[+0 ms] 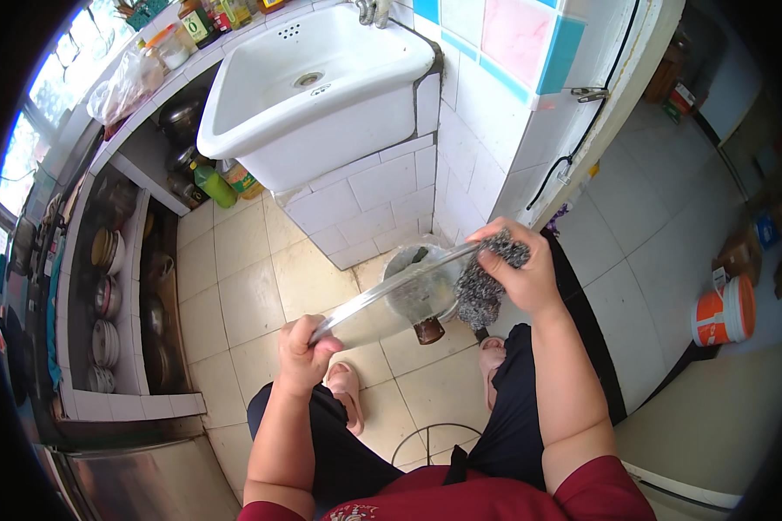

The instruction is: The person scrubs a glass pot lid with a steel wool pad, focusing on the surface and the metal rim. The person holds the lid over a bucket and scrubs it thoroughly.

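My left hand [303, 352] grips the left end of a clear, see-through piece with a straight rim [391, 290], perhaps a lid or shallow container. It is tilted, its right end higher in the picture. My right hand [524, 264] holds the other end together with a grey steel-wool scourer [482, 286], which hangs below the fingers. Under the clear piece on the floor stands a waste bin lined with a plastic bag [401, 260], partly seen through it. A brown object [429, 332] shows beside the bin; what it is I cannot tell.
Ahead is a white ceramic sink [339, 124] on a tiled base. Left are shelves with stacked bowls [106, 342] and a green bottle [215, 185] on the floor. A round metal frame [430, 430] is between my legs. Right, past the doorway, stands an orange-and-white bucket [723, 312].
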A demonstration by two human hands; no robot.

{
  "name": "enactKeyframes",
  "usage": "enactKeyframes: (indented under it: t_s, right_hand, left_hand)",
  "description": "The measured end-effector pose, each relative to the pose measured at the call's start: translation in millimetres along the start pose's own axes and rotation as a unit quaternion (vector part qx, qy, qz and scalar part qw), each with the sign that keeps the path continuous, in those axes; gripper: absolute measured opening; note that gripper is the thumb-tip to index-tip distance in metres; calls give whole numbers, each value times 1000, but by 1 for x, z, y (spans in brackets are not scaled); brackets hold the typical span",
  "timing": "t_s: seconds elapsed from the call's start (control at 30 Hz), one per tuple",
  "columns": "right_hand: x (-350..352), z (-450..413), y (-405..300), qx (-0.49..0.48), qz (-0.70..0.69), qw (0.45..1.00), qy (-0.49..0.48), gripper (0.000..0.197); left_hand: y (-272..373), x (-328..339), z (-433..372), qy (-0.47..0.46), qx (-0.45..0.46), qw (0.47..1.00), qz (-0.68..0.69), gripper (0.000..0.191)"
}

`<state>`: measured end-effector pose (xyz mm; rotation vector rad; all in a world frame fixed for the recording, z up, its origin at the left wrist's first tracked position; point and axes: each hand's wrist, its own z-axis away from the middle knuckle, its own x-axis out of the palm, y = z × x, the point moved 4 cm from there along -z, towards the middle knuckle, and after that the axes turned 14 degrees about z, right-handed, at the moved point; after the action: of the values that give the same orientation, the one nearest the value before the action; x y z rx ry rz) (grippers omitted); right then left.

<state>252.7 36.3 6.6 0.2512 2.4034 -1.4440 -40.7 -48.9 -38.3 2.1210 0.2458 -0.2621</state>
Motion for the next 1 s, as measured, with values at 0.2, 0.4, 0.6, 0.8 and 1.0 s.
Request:
enactKeyframes:
  t_s: [0.2, 0.4, 0.6, 0.8, 1.0]
  right_hand:
    - [41, 8, -23, -127, 193, 971, -61, 18]
    - [40, 20, -9, 21, 6, 1000, 3, 16]
    - [-4, 48, 91, 427, -209, 873, 103, 38]
    - [26, 71, 89, 557, -246, 775, -171, 55]
    - [27, 80, 75, 506, -288, 759, -293, 48]
  left_hand:
    - [8, 32, -7, -87, -16, 993, -83, 31]
    - [15, 39, -12, -136, 71, 976, -153, 25]
    - [30, 32, 0, -213, 194, 918, -274, 27]
    - [44, 32, 21, -235, 241, 901, -273, 32]
    - [59, 32, 34, -215, 308, 883, -282, 20]
